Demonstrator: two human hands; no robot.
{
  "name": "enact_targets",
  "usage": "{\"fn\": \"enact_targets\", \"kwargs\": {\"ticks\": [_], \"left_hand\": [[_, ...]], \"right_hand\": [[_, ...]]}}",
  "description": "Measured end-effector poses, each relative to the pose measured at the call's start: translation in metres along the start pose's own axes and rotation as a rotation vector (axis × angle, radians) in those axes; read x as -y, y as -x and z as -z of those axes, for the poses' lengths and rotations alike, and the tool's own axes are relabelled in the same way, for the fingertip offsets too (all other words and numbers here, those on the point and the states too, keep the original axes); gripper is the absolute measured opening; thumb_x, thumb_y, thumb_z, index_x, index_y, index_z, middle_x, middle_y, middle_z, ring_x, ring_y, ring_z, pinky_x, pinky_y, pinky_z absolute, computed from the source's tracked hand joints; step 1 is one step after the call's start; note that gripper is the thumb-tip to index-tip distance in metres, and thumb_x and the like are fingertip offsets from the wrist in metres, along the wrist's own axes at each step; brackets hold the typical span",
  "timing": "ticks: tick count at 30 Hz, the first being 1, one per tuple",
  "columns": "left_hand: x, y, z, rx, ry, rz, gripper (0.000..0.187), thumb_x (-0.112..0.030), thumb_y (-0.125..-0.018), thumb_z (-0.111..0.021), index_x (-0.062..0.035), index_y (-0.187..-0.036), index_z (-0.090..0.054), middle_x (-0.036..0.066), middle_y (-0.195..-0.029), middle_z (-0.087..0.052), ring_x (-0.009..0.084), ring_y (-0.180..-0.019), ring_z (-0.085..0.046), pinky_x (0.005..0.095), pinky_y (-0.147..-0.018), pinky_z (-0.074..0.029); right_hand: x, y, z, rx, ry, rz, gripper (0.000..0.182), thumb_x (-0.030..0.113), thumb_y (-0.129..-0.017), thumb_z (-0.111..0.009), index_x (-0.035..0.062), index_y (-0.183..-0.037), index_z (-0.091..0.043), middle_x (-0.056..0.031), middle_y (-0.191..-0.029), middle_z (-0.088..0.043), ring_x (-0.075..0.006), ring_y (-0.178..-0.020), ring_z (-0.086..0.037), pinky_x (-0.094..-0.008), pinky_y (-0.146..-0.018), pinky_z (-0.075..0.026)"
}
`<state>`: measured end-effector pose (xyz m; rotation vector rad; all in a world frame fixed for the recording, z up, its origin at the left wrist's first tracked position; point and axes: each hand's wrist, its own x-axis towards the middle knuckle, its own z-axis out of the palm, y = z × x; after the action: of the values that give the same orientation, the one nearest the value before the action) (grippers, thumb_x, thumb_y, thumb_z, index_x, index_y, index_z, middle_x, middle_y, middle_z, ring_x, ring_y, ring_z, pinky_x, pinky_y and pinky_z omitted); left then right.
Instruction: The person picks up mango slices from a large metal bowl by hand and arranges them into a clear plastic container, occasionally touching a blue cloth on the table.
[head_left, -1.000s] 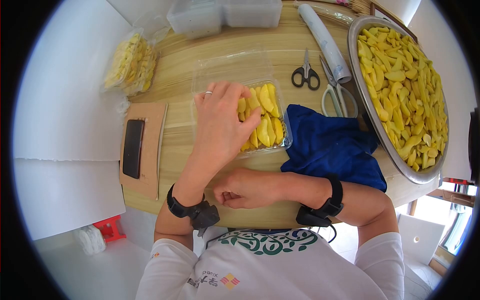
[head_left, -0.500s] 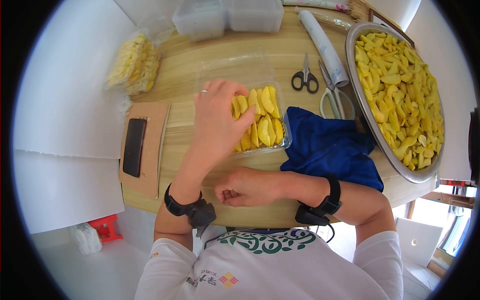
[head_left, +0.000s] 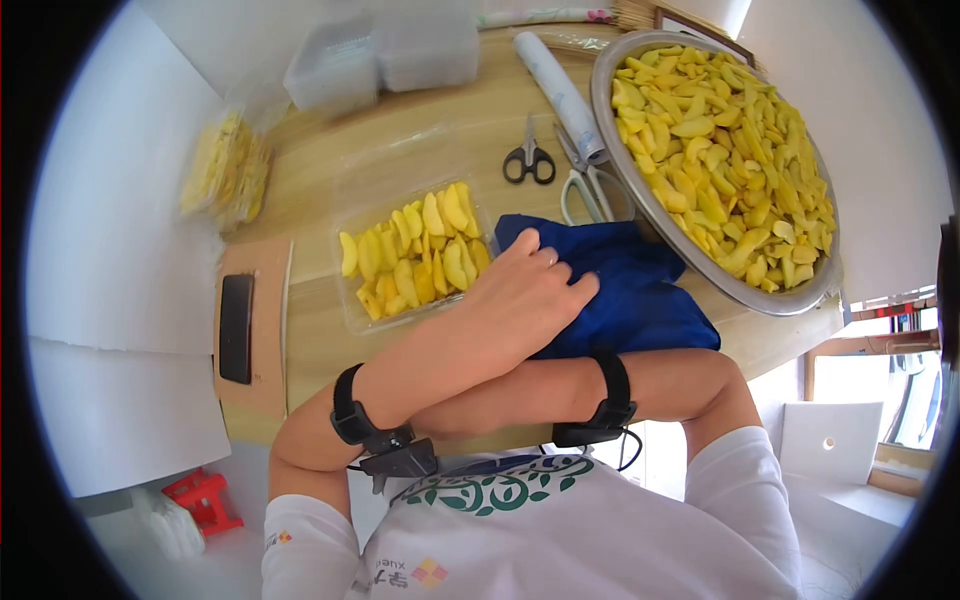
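While your right hand (head_left: 450, 418) lies mostly under your left forearm (head_left: 430, 357), its grip unreadable, your left hand (head_left: 530, 292) is over the blue cloth (head_left: 630, 290), fingers bent, hold uncertain. A low sweep of that forearm could knock the slice-filled tray (head_left: 412, 317) just beside it; snagged cloth could drag the pale-handled scissors (head_left: 577, 197) beyond.

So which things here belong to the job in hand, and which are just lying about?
Likely in the job: clear plastic box of yellow slices; large metal basin heaped with more; blue cloth beneath the left hand.

Apparently lying about: black phone; black-handled scissors; white-handled scissors; patterned roll.
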<state>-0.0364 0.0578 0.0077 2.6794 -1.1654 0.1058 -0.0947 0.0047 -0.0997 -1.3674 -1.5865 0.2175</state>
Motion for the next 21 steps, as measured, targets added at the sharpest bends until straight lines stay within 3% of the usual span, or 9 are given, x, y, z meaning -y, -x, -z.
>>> {"fn": "enact_targets", "kwargs": {"ticks": [2,3,6,11,13,14,16,19,21], "left_hand": [[-0.002,-0.002,-0.012,0.189,-0.095,-0.005,0.028,-0.007,-0.083,-0.063,-0.0035,-0.111,-0.064,0.007,-0.076,-0.061,0.0216,-0.081,-0.060,0.0355,-0.083,-0.039],[-0.006,-0.001,-0.016,0.090,-0.090,-0.029,0.019,-0.006,-0.082,-0.060,-0.0016,-0.101,-0.063,0.008,-0.072,-0.062,0.0223,-0.081,-0.061,0.0352,-0.084,-0.040],[-0.009,-0.005,-0.021,0.118,-0.089,-0.034,0.007,-0.006,-0.081,-0.059,-0.0032,-0.088,-0.059,0.009,-0.071,-0.061,0.0232,-0.079,-0.061,0.0356,-0.082,-0.041],[-0.011,-0.003,-0.038,-0.008,-0.178,-0.060,0.004,-0.006,-0.079,-0.059,-0.0058,-0.079,-0.055,0.010,-0.069,-0.061,0.0237,-0.076,-0.061,0.0361,-0.081,-0.042],[-0.011,-0.004,-0.041,-0.031,-0.190,-0.058,0.004,-0.006,-0.078,-0.059,-0.0056,-0.078,-0.055,0.010,-0.069,-0.060,0.0237,-0.075,-0.061,0.0361,-0.081,-0.042],[-0.011,-0.004,-0.042,-0.041,-0.204,-0.061,0.004,-0.007,-0.078,-0.059,-0.0056,-0.078,-0.055,0.010,-0.069,-0.060,0.0238,-0.075,-0.061,0.0361,-0.081,-0.042],[-0.010,-0.002,-0.042,-0.056,-0.222,-0.065,0.004,-0.007,-0.078,-0.060,-0.0056,-0.078,-0.056,0.010,-0.068,-0.060,0.0238,-0.074,-0.060,0.0361,-0.081,-0.042],[-0.007,0.003,-0.039,-0.099,-0.183,-0.092,0.006,-0.007,-0.079,-0.060,-0.0054,-0.084,-0.058,0.008,-0.068,-0.057,0.0235,-0.074,-0.059,0.0361,-0.079,-0.041],[-0.009,0.006,-0.036,-0.159,-0.111,-0.110,0.011,-0.007,-0.079,-0.061,-0.0050,-0.089,-0.058,0.009,-0.071,-0.058,0.0237,-0.077,-0.059,0.0372,-0.079,-0.040]], "right_hand": [[0.004,0.006,-0.004,0.007,0.042,-0.009,0.012,0.011,-0.088,-0.061,0.0027,-0.094,-0.067,-0.0123,-0.091,-0.069,-0.0242,-0.083,-0.066,-0.0341,-0.073,-0.051],[0.006,0.009,-0.006,0.009,0.065,-0.015,0.013,0.011,-0.088,-0.060,0.0025,-0.096,-0.067,-0.0127,-0.092,-0.069,-0.0243,-0.084,-0.066,-0.0340,-0.074,-0.051],[0.012,0.018,-0.009,0.024,0.131,-0.032,0.016,0.010,-0.088,-0.060,0.0018,-0.100,-0.067,-0.0138,-0.096,-0.069,-0.0247,-0.087,-0.066,-0.0339,-0.075,-0.052],[0.023,0.027,0.002,0.052,0.233,-0.062,0.020,0.009,-0.088,-0.059,0.0010,-0.105,-0.067,-0.0152,-0.101,-0.069,-0.0252,-0.091,-0.067,-0.0338,-0.078,-0.053],[0.050,0.010,0.031,0.525,0.361,-0.119,0.018,0.009,-0.082,-0.064,0.0007,-0.096,-0.070,-0.0143,-0.092,-0.071,-0.0255,-0.085,-0.070,-0.0347,-0.070,-0.053],[0.061,-0.002,0.044,0.525,0.369,-0.123,0.018,0.009,-0.082,-0.064,0.0007,-0.096,-0.070,-0.0143,-0.092,-0.071,-0.0255,-0.085,-0.070,-0.0347,-0.070,-0.053],[0.079,-0.024,0.068,0.947,0.327,-0.173,0.014,0.009,-0.078,-0.065,-0.0003,-0.087,-0.069,-0.0143,-0.078,-0.070,-0.0274,-0.073,-0.069,-0.0374,-0.061,-0.053],[0.094,-0.029,0.088,0.855,0.345,-0.110,0.011,0.009,-0.078,-0.067,-0.0008,-0.082,-0.066,-0.0145,-0.069,-0.066,-0.0288,-0.065,-0.066,-0.0400,-0.055,-0.051],[0.107,-0.029,0.110,0.832,0.284,-0.189,0.011,0.009,-0.079,-0.066,-0.0008,-0.081,-0.064,-0.0156,-0.068,-0.064,-0.0305,-0.065,-0.065,-0.0399,-0.056,-0.051]]}}
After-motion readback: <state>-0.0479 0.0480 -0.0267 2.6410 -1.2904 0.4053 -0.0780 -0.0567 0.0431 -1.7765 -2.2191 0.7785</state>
